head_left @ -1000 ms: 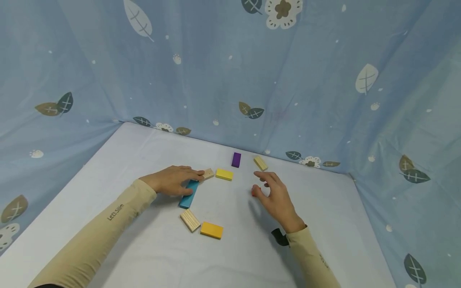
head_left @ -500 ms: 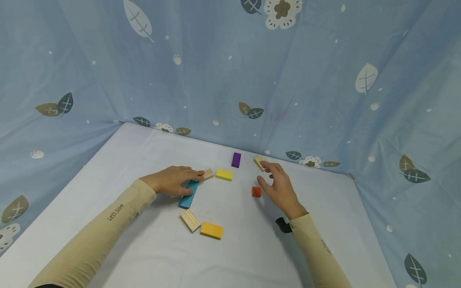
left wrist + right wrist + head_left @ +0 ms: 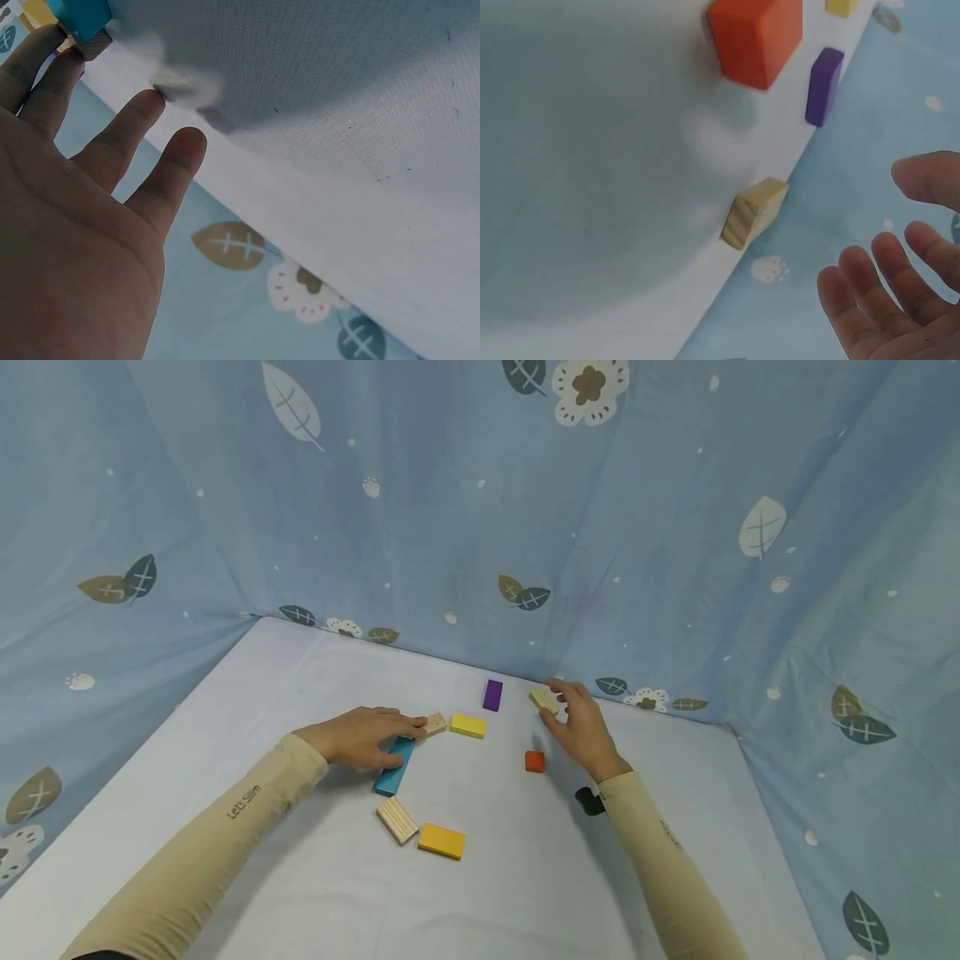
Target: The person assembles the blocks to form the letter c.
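Observation:
My left hand (image 3: 363, 737) lies low over a blue block (image 3: 392, 777), thumb at its edge and fingertips at a small wooden block (image 3: 435, 724). In the left wrist view its fingers (image 3: 124, 131) are spread and relaxed, with the blue block (image 3: 84, 15) near the upper ones. At the back of the table, my right hand (image 3: 581, 731) reaches beside a pale wooden block (image 3: 543, 700), thumb and fingers apart around its near end. The right wrist view shows that block (image 3: 756, 210) standing apart from the fingers (image 3: 840, 289), nothing held.
A red block (image 3: 535, 762) sits just left of the right forearm. Purple (image 3: 492, 695) and yellow (image 3: 468, 726) blocks lie toward the back. A grooved wooden block (image 3: 397, 820) and an orange-yellow one (image 3: 442, 841) are nearer. Blue patterned cloth (image 3: 420, 527) hangs behind the white table.
My right hand has left the red block and moved back to the pale wooden block, uncovering the red one. The left hand stays on the same spot.

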{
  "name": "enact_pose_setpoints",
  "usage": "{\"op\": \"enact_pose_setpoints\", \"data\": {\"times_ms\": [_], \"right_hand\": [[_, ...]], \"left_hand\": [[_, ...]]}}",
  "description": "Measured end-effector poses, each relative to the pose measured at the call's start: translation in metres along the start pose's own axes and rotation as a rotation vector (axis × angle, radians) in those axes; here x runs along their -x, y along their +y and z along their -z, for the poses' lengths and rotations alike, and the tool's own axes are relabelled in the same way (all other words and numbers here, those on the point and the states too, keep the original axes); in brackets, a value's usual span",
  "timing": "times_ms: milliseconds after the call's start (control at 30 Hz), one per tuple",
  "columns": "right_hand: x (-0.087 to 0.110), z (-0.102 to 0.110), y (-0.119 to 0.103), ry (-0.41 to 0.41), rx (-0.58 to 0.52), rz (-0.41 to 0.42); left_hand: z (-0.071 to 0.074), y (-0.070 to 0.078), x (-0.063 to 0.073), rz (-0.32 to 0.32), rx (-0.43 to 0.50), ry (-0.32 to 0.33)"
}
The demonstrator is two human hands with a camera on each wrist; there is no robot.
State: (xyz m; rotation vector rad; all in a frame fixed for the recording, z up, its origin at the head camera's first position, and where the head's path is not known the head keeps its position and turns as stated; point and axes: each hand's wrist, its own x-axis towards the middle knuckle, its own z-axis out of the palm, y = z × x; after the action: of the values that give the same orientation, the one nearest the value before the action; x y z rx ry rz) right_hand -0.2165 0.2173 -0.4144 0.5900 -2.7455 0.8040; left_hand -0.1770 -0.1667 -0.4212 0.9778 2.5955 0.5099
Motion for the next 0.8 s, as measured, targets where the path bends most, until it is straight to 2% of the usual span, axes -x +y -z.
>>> {"op": "enact_pose_setpoints", "data": {"times_ms": [167, 367, 633, 800], "right_hand": [[-0.010, -0.001, 0.005, -0.023, -0.006, -0.051], [-0.022, -0.008, 0.010, -0.096, -0.024, -0.115], [-0.030, -0.010, 0.012, -0.170, 0.042, -0.206], [-0.034, -0.015, 0.016, -0.201, 0.041, -0.275]], "left_hand": [[0.000, 0.002, 0.000, 0.009, -0.001, -0.010], [-0.001, 0.000, 0.000, 0.007, -0.014, -0.002], [0.001, 0.003, 0.002, 0.007, -0.008, -0.003], [0.001, 0.003, 0.003, 0.011, -0.004, -0.003]]}}
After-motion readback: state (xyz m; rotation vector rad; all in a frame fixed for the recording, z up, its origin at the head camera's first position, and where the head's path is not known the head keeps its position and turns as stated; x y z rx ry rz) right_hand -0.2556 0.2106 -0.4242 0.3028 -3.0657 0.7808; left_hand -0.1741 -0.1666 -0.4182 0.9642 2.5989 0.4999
